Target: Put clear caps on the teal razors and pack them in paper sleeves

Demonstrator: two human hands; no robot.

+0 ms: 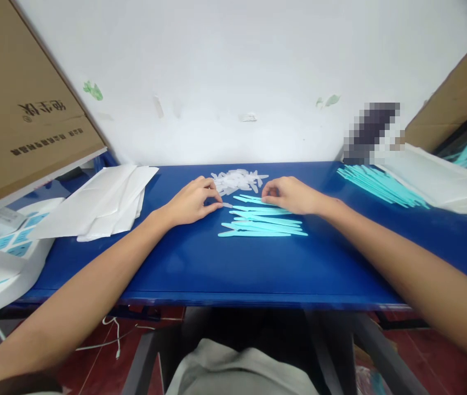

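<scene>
My left hand [193, 201] pinches a small translucent plastic cap [227, 205] between thumb and fingertips, just above the blue table. My right hand [291, 196] has its fingers closed on a thin turquoise eyebrow razor [253, 200]; its far end is hidden by the hand. Below that hand, several turquoise razors [264, 225] lie side by side in a loose row, tips pointing left. Behind and between both hands sits a heap of translucent caps [238, 181].
At right, a bundle of turquoise razors [383, 186] lies beside white plastic bags [439, 178]. White sheets or bags [102, 200] rest at left, near a white device [32, 258] and a large cardboard box [32, 109]. A white wall backs the blue table [233, 274].
</scene>
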